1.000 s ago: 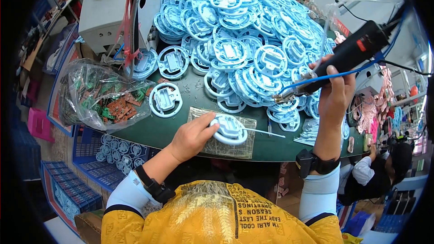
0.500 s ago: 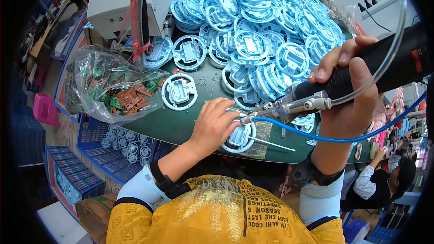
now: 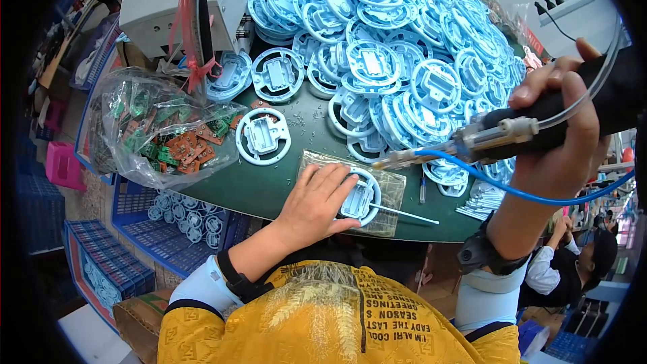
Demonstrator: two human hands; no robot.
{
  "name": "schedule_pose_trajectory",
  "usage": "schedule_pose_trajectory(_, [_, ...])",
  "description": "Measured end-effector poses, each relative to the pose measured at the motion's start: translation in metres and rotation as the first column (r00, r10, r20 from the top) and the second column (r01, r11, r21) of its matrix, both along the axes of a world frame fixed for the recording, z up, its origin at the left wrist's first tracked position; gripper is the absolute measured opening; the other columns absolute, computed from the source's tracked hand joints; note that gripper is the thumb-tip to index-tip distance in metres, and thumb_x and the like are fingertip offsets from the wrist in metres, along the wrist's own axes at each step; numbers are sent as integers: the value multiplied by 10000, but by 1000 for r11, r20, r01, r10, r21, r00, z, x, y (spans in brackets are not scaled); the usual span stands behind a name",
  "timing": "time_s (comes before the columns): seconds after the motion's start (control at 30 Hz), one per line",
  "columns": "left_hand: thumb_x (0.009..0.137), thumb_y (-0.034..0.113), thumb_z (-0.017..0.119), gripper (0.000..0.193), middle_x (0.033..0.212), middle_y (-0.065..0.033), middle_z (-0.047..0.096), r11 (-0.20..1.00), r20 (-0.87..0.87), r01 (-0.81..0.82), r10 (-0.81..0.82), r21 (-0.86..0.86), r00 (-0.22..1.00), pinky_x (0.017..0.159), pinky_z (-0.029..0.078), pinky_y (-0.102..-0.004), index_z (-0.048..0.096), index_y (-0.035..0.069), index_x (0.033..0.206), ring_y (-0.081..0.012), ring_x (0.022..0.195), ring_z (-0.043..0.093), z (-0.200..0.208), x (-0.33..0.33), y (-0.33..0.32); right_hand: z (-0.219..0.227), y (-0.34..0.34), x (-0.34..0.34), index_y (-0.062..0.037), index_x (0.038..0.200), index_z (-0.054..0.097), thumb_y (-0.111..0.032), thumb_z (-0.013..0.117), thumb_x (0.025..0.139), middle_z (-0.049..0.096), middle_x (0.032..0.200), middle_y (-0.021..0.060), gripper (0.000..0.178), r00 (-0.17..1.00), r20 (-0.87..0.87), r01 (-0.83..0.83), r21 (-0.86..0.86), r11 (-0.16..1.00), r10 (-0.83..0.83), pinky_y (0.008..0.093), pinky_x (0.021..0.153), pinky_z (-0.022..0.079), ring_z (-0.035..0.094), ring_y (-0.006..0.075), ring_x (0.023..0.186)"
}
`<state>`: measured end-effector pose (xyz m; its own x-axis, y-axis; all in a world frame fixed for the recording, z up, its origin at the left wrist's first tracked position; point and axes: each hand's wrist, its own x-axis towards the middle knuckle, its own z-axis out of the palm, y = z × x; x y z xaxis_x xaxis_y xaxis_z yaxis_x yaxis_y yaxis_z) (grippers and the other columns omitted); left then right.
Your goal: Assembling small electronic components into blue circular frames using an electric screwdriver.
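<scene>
My left hand point(image 3: 313, 197) lies over the left side of a light-blue plastic ring frame point(image 3: 357, 201), fingers on its rim and thumb at the near edge, holding it down. A thin white rod point(image 3: 408, 215) sticks out from the frame to the right. Underneath is a worn, tape-covered pad point(image 3: 392, 192). My right hand point(image 3: 563, 118) is closed round the black body of a powered screwdriver point(image 3: 472, 141), with a clear tube and a blue hose point(image 3: 519, 207) on it. The screwdriver's tip hangs just above and right of the frame, apart from it.
A big heap of light-blue frames point(image 3: 377, 67) covers the far table; a single frame point(image 3: 263, 136) lies left. Near it are loose screws point(image 3: 300, 121) and a clear bag of circuit boards point(image 3: 168, 131). White rods point(image 3: 482, 202) lie right. Blue crates point(image 3: 151, 229) stand below left.
The screwdriver in my right hand has lifted off the frame and moved right. My left fingers have left the screwdriver's tip and now lie flatter over the frame.
</scene>
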<state>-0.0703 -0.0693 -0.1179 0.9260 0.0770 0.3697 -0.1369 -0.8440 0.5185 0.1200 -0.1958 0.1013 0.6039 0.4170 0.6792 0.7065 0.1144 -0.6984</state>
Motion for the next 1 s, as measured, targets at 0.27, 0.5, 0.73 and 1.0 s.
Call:
schedule_pose_trajectory(0.27, [647, 355, 865, 826, 1278, -143, 557, 999, -164, 37, -39, -19, 986, 1069, 343, -474, 529, -19, 1302, -307, 1241, 496, -2, 6, -2, -41, 35, -27, 119, 1229, 467, -77, 600, 865, 570, 790, 129, 435, 973, -210, -68, 145, 987, 98, 324, 573, 546, 622, 215, 594])
schedule_pose_trajectory(0.5, [594, 299, 903, 860, 1230, -145, 567, 993, -59, 10, -17, -117, 998, 1038, 362, -484, 519, -9, 1299, -328, 1209, 511, -13, 3, -4, -52, 42, -24, 76, 1246, 493, -73, 627, 866, 601, 789, 111, 429, 965, -217, -113, 158, 981, 146, 307, 583, 529, 645, 204, 606])
schedule_pose_trajectory(0.73, [503, 363, 948, 1000, 1281, -181, 565, 978, 17, -47, 52, -203, 999, 1020, 366, -512, 468, 7, 1305, -377, 1077, 557, -25, 4, -4, -61, 41, -12, 61, 1215, 514, -10, 637, 854, 586, 829, 93, 389, 973, -128, -172, 136, 976, 190, 319, 573, 532, 637, 190, 629])
schedule_pose_trajectory(1.0, [543, 293, 949, 1303, 1264, -126, 624, 985, -15, -51, 49, -165, 999, 1034, 354, -489, 169, -55, 1528, -324, 1217, 532, -19, 1, -6, -70, 41, -22, 51, 1178, 510, -1, 627, 858, 586, 822, 88, 345, 976, -176, -107, 133, 985, 130, 324, 596, 534, 625, 176, 618])
